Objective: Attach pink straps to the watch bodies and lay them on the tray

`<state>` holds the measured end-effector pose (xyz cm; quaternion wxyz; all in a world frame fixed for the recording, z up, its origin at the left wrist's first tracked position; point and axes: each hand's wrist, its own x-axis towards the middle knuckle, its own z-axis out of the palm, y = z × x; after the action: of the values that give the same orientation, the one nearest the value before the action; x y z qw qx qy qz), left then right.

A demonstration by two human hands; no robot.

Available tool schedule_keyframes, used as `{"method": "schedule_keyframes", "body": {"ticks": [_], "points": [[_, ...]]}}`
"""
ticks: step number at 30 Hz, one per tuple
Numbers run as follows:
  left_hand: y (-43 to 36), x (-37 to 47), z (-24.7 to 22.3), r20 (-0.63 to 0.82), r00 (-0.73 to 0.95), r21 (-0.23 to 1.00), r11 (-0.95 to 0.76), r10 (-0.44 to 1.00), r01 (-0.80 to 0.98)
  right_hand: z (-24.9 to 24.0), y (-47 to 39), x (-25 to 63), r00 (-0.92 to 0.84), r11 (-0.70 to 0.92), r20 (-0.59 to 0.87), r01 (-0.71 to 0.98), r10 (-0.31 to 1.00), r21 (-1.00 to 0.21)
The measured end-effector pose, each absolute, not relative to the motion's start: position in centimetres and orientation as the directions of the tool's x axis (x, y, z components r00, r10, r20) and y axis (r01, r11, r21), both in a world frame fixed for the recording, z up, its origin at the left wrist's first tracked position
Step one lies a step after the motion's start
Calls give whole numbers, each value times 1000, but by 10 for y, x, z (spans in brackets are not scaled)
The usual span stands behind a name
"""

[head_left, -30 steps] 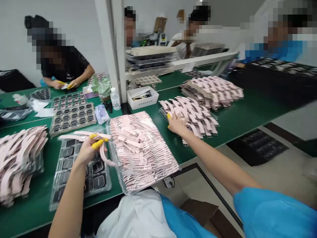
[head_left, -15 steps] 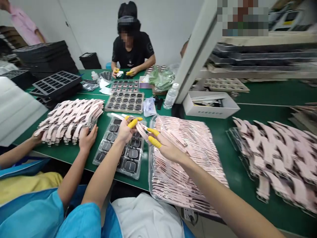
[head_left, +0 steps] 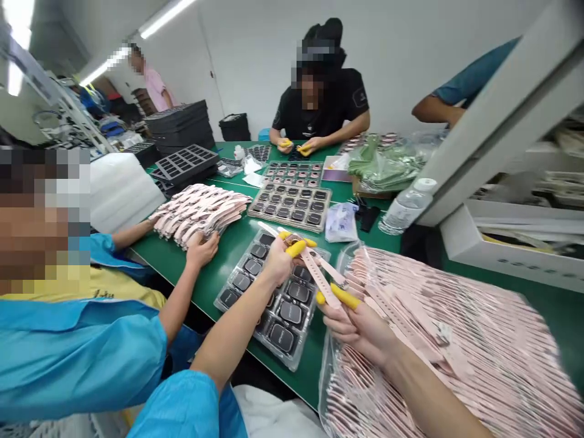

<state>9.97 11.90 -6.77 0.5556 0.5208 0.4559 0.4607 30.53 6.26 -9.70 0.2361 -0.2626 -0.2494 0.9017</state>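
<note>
Yellow finger cots cover the thumb and fingertips of my left hand (head_left: 279, 260), which is closed on a small watch case with pale pink straps. A perforated pink watch strap (head_left: 314, 272) runs from there to my right hand (head_left: 358, 322). Yellow-cotted thumb and finger of that hand pinch the strap's lower end. Under my left hand lies a clear tray (head_left: 301, 350) of dark square watch faces with rounded corners. Below my right forearm, many pink straps (head_left: 483, 328) lie in rows on clear plastic, a few loose ones on top. My left fingers hide most of the case.
At left, a co-worker's hands hold a stack of pink straps (head_left: 201, 210). Opposite, another person in black works with yellow-cotted fingers. Further trays (head_left: 292, 207), a water bottle (head_left: 408, 204), a white box (head_left: 515, 243) and a slanting post (head_left: 493, 115) stand beyond my hands.
The view has swung left, so things sit further right and the left co-worker's head shows. My right hand has turned, its fingers now pinching the strap lower down. The left keeps its hold.
</note>
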Motion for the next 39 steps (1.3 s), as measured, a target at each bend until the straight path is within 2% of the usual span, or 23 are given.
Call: {"method": "schedule_keyframes", "body": {"ticks": [4,6,8,10,12,13,17,20,23,28,32,37,39], "points": [[139,92,-89,-20,-239,959,-49,971,-280,-108,68,317,-702,-790,-508,-128,499,-599],[142,91,-95,-14,-330,951,-89,944,-297,-106,71,322,-643,-755,-522,-137,560,-641],[139,98,-101,-24,-215,954,-43,976,-298,-99,73,324,-536,-647,-447,-269,716,-713],[133,111,-108,-42,42,963,51,998,-266,-89,72,322,-391,-484,-338,-376,856,-790],[125,124,-115,-38,234,979,83,971,-186,-82,69,316,-308,-372,-266,-367,913,-852],[121,128,-117,-22,271,988,61,962,-139,-80,67,313,-296,-350,-253,-346,921,-871],[115,130,-118,136,309,974,-184,941,133,-87,68,303,-360,-407,-286,-326,888,-853],[115,125,-113,253,442,849,-417,860,326,-93,74,303,-361,-348,-240,-272,901,-897],[114,122,-109,282,575,737,-557,768,383,-92,76,306,-354,-313,-223,-224,908,-923],[114,121,-106,308,616,694,-614,725,376,-85,76,310,-502,-397,-255,-199,826,-896],[115,122,-103,329,614,716,-614,717,333,-88,78,309,-471,-440,-279,-277,837,-854],[116,121,-104,353,399,820,-485,846,304,-94,79,304,-435,-485,-304,-404,848,-775],[117,121,-106,383,413,795,-523,826,309,-94,79,303,-463,-471,-264,-418,846,-777]]}}
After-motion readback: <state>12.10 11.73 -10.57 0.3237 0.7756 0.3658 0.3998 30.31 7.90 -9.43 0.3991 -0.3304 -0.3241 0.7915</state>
